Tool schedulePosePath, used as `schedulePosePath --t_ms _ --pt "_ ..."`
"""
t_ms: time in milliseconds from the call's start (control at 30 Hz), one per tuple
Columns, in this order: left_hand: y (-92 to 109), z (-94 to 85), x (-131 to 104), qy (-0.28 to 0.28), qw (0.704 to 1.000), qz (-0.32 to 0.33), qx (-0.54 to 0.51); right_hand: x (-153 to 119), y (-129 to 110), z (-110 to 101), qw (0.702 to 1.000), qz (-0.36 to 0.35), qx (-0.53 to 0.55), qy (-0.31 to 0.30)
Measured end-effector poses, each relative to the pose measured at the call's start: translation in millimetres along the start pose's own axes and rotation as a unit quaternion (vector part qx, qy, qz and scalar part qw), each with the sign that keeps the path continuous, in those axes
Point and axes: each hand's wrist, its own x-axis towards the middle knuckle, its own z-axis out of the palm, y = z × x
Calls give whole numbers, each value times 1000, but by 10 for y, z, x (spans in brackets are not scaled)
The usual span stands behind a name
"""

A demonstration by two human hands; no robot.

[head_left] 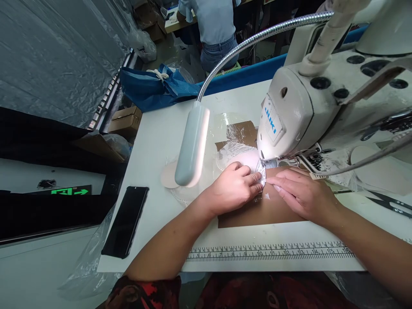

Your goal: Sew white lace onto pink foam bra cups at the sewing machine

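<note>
A white lace fabric piece (262, 172) lies under the needle area of a white sewing machine (286, 111). My left hand (236, 187) bends its fingers over this piece from the left, fingertips pressed on it. From the right, my right hand (299, 193) reaches its near edge with fingers stretched out and lying low, touching or almost touching it. Brown sheet material (257, 214) covers the machine bed beneath both hands. More white lace (236, 152) spreads behind my left hand. The needle itself is hard to make out.
A lamp (191, 143) on a bendy metal neck hangs left of my hands. A phone (125, 221) lies at the left table edge, thread snips (391, 204) at the right. A printed ruler (267, 253) runs along the front. Another person (215, 25) sits beyond the table.
</note>
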Motion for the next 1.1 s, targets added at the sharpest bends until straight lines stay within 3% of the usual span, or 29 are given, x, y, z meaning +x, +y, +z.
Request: schedulePosePath --t_ms 367,633,933,1100 --pt "4 22 4 17 1000 -13 -23 13 -40 56 997 -42 -50 -29" --pt "148 19 57 -17 998 -58 -29 37 -64 -16 997 -47 -61 -4" --pt "105 75 70 -6 993 -113 -42 62 -63 27 991 -13 -133 8" --pt "91 84 104 6 990 -135 -40 64 -22 101 987 61 -147 -3"
